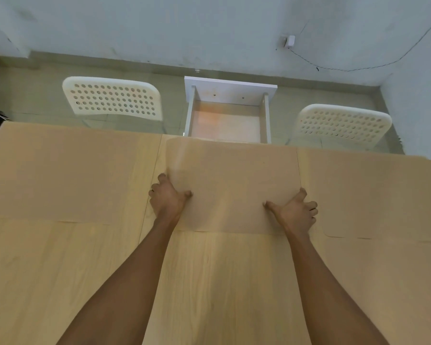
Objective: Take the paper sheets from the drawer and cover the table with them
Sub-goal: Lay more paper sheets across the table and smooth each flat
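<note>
left hand point(168, 199) and right hand point(296, 211) pinch the middle paper sheet point(232, 185), thumbs on top, fingers curled under its side edges. drawer point(228, 120) open beyond fingertips. risk: uneven pull skews it, leaving table point(222, 282) gaps.

Blurred middle sheet point(232, 185); fingers of both hands tucked beneath its edges

Pale, scuffed wall point(209, 33) with a small white box point(289, 41) trailing a thin cable point(346, 69); greenish tiled floor point(35, 95); two white perforated chairs point(112, 98) point(343, 124) beyond the table's far edge
</note>
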